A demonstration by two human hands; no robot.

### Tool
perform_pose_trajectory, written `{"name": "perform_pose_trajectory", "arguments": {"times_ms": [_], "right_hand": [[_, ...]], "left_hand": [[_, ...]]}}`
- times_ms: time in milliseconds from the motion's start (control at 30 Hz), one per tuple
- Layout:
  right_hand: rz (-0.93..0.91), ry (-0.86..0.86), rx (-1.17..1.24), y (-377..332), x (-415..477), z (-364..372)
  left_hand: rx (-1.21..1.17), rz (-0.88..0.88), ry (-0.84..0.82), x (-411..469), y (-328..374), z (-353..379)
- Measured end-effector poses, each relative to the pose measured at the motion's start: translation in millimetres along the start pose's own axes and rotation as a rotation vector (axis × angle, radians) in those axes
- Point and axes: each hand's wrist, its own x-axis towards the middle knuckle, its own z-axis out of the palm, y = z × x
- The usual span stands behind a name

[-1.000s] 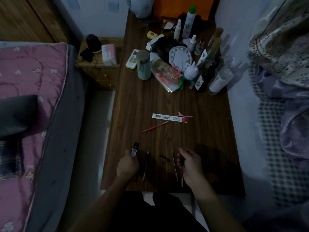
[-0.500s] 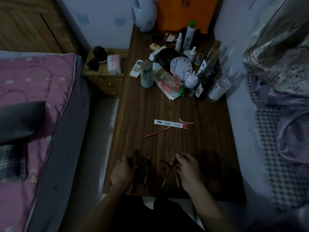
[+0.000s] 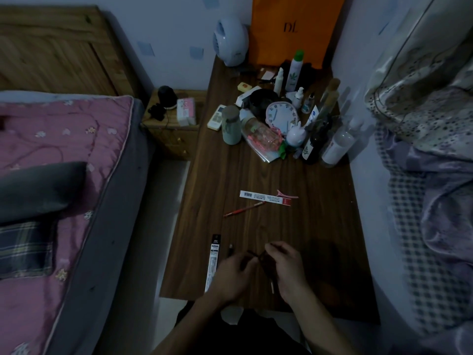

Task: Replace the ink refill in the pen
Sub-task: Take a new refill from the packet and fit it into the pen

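Change since a second ago: the long black refill packet [image 3: 213, 262], which my left hand [image 3: 230, 275] held up off the brown wooden table [image 3: 320, 226], now lies flat on it, just left of that hand. The left hand has let go of it and moved in beside the right hand [image 3: 288, 270].

The right hand's fingers are curled round a dark slim pen barrel [image 3: 265, 261], thumb and forefinger pinched at its top end. A pale thin refill end [image 3: 272, 288] pokes out under the palm. The left fingers are bent toward the barrel's far end, but it's too dim to tell if they are touching or gripping it.

A small dark pen piece [image 3: 230, 249] sits on the table between packet and hands. A thin red pen [image 3: 244, 209] and a white barcode-labelled packet [image 3: 266, 198] lie farther up, well apart and untouched.

My read: packet done with, both hands now on the pen, so the refill goes into the barrel next. The pen is not closed yet.
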Motion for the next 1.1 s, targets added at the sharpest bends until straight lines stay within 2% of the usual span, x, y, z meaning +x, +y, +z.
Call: {"name": "perform_pose_trajectory", "arguments": {"times_ms": [133,333,667,967,1100], "right_hand": [[-0.060,-0.081,-0.060,-6.8,-7.6,0.3],[-0.121,-0.133,-0.162,-10.8,-15.1,-5.9],[-0.240,-0.145,-0.329,-7.0,-9.4,-16.4],[-0.361,-0.045,-0.373,-4.4,-9.6,-24.7],[-0.381,-0.011,-0.368,-2.5,-8.6,-28.8]], "left_hand": [[-0.041,0.003,-0.082,-1.9,11.0,4.6],[-0.007,0.001,-0.027,-3.2,18.2,-3.2],[0.103,0.122,0.008,-2.0,19.8,-7.8],[0.069,0.121,-0.040,7.8,11.0,3.7],[-0.009,0.078,-0.135,12.5,12.1,6.5]]}}
